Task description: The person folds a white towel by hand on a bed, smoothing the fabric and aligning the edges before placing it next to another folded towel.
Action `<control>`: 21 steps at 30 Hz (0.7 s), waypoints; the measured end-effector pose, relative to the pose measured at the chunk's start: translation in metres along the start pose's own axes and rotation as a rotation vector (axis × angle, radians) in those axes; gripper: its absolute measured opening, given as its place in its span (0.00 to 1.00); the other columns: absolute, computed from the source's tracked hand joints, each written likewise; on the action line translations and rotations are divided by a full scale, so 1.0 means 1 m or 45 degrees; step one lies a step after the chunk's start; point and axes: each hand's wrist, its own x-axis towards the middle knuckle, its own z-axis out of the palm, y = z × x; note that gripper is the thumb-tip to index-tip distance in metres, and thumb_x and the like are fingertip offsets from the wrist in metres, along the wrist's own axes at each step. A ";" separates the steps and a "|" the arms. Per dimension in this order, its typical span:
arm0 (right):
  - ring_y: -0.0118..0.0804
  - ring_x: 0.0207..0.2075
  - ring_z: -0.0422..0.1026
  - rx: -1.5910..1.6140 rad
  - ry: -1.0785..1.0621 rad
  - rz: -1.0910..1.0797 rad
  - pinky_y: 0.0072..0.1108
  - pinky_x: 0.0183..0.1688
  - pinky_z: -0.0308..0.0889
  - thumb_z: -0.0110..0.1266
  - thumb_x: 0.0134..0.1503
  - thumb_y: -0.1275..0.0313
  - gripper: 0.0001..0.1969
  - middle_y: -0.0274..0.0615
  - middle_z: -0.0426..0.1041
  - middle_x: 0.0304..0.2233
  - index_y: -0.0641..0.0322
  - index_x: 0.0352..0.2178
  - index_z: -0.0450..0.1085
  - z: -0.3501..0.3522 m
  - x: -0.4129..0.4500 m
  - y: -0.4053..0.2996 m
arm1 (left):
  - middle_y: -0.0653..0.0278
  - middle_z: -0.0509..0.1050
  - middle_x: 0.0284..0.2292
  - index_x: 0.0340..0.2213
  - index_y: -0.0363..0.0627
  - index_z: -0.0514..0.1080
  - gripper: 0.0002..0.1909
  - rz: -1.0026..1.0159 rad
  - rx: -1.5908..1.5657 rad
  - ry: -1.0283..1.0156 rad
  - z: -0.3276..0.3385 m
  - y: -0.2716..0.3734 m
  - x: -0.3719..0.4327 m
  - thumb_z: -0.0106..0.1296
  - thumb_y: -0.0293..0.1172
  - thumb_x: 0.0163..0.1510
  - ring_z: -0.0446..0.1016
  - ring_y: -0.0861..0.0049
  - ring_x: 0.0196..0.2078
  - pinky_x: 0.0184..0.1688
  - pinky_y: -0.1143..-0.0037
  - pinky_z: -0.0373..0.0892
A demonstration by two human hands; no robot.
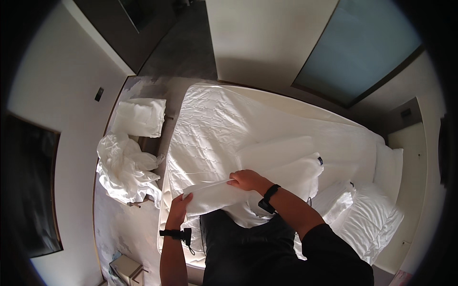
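Note:
Between my two hands a white cloth (211,200) is stretched above the near side of a bed. My left hand (178,209) pinches its left end, the thumb lying on top. Farther right, my right hand (245,180) grips the upper edge of the same cloth with the fingers curled in. Beneath and beyond lies the bed's white quilted mattress cover (204,132). Just past my right hand rests a layered white cloth (293,173) with a small dark label at its far corner. Whether it joins the piece I hold, I cannot tell.
White pillows (389,173) and a rumpled white pillow (372,214) lie at the bed's right end. Left of the bed, folded white linen (141,118) and a crumpled white sheet (123,168) sit on low furniture. A small box-like stool (125,266) stands lower left.

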 end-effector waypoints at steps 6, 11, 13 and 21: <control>0.57 0.36 0.75 0.001 0.108 0.052 0.41 0.42 0.69 0.43 0.63 0.45 0.28 0.52 0.77 0.28 0.59 0.30 0.75 -0.012 -0.011 0.020 | 0.58 0.75 0.46 0.53 0.31 0.66 0.21 -0.088 -0.124 -0.168 0.002 0.020 -0.005 0.51 0.32 0.63 0.75 0.70 0.48 0.53 0.72 0.70; 0.57 0.35 0.75 -0.020 0.219 0.069 0.41 0.42 0.69 0.41 0.62 0.41 0.32 0.51 0.78 0.28 0.59 0.26 0.76 -0.006 0.003 0.031 | 0.55 0.72 0.51 0.56 0.33 0.62 0.22 -0.140 -0.088 -0.190 0.017 0.034 -0.020 0.47 0.34 0.65 0.72 0.65 0.53 0.57 0.67 0.68; 0.55 0.36 0.75 -0.036 0.187 0.114 0.41 0.41 0.69 0.41 0.62 0.41 0.32 0.50 0.78 0.28 0.59 0.27 0.76 -0.014 0.008 0.029 | 0.54 0.70 0.54 0.58 0.32 0.60 0.25 -0.131 -0.055 -0.207 0.011 0.032 -0.022 0.44 0.37 0.67 0.70 0.63 0.56 0.60 0.65 0.65; 0.49 0.44 0.73 0.149 0.680 0.089 0.38 0.44 0.69 0.54 0.61 0.58 0.14 0.44 0.74 0.43 0.56 0.41 0.69 -0.023 -0.028 0.042 | 0.54 0.70 0.53 0.59 0.33 0.58 0.26 -0.148 -0.013 -0.097 0.017 0.038 -0.022 0.46 0.37 0.66 0.70 0.62 0.56 0.59 0.62 0.66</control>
